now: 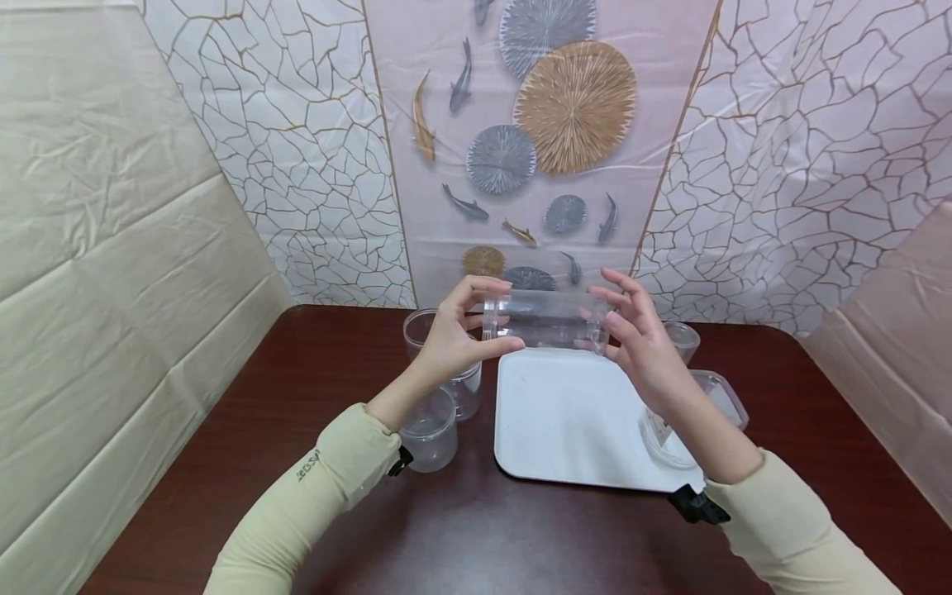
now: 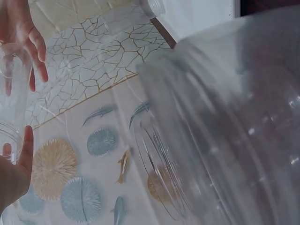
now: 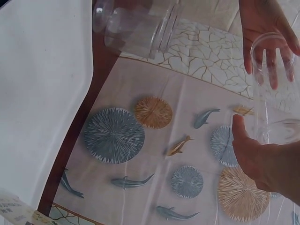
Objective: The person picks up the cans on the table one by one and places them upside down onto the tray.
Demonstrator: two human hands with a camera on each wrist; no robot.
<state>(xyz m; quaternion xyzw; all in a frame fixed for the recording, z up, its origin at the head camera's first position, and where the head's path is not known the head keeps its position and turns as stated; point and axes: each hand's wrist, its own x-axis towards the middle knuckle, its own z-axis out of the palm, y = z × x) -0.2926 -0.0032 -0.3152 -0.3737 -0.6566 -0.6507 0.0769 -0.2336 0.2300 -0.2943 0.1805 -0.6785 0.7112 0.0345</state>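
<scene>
2 pale sleeves [image 1: 278,521] are closest. Past them, a clear jar [image 1: 546,324] lies sideways in the air, near the back edge of a white tray [image 1: 558,430]. The left hand [image 1: 449,340] has a pinching grip on 1 end. The right hand [image 1: 647,351] has fingers spread around the other end; I cannot tell if they squeeze. Clear tubs [image 1: 430,446] stand left of the tray on the brown counter [image 1: 461,545].
</scene>
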